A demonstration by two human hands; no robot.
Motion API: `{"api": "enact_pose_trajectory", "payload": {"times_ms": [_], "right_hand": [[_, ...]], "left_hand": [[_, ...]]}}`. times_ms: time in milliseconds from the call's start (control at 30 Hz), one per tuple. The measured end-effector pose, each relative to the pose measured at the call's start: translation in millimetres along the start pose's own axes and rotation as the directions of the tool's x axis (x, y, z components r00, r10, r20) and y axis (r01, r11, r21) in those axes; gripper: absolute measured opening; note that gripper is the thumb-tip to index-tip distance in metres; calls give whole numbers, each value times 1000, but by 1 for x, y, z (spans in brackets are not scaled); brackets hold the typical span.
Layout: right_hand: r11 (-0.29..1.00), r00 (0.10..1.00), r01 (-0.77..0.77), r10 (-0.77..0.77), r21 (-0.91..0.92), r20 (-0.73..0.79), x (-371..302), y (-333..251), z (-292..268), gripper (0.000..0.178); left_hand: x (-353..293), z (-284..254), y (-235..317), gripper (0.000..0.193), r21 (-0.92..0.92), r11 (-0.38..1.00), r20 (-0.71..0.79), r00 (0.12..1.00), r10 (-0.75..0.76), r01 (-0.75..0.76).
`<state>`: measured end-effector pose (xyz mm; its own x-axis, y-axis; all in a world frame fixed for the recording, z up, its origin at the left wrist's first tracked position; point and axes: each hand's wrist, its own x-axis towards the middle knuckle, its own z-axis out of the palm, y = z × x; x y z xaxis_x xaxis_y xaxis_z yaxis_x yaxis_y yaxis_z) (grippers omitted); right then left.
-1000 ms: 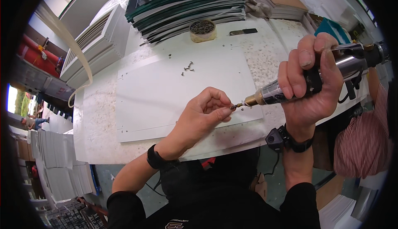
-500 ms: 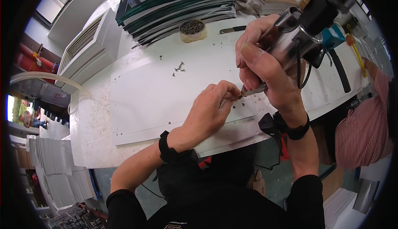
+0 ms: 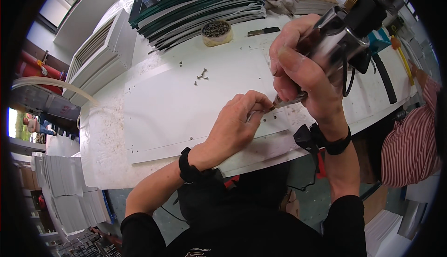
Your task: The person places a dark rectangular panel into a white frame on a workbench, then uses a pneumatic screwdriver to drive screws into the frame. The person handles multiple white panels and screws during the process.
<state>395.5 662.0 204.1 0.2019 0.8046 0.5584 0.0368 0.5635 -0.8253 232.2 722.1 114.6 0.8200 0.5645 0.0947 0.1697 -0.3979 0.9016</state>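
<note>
The white panel (image 3: 186, 101) lies flat on the tabletop (image 3: 100, 152), and I judge that I'm midway through a fastening near its right end. My right hand (image 3: 309, 73) is wrapped round the metal power driver (image 3: 333, 47), its tip at my left hand (image 3: 233, 124). Those fingers are bunched there; whether they pinch a screw, I can't tell. Dark spots dot the panel's margins, screws or holes, so what's finished is unclear. A few loose screws (image 3: 203, 76) lie unused, with a full tub (image 3: 218, 42) beyond.
</note>
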Motion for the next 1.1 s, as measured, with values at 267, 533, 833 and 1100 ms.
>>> {"api": "enact_pose_trajectory", "payload": {"times_ms": [267, 533, 833, 1100], "right_hand": [[997, 999, -49, 49, 62, 5, -3, 3, -1, 18], [998, 998, 20, -17, -57, 59, -3, 13, -1, 18], [997, 990, -77, 78, -13, 116, -10, 21, 1, 18], [996, 994, 12, -21, 89, 106, -7, -14, -2, 29]], "left_hand": [[1, 1, -1, 19, 35, 998, 0, 999, 42, -42], [-5, 6, -1, 30, 101, 994, -49, 998, 41, -36], [-6, 3, -7, 33, 154, 984, -18, 995, 97, -94], [-22, -57, -4, 24, 246, 969, -117, 993, 29, 1]]}}
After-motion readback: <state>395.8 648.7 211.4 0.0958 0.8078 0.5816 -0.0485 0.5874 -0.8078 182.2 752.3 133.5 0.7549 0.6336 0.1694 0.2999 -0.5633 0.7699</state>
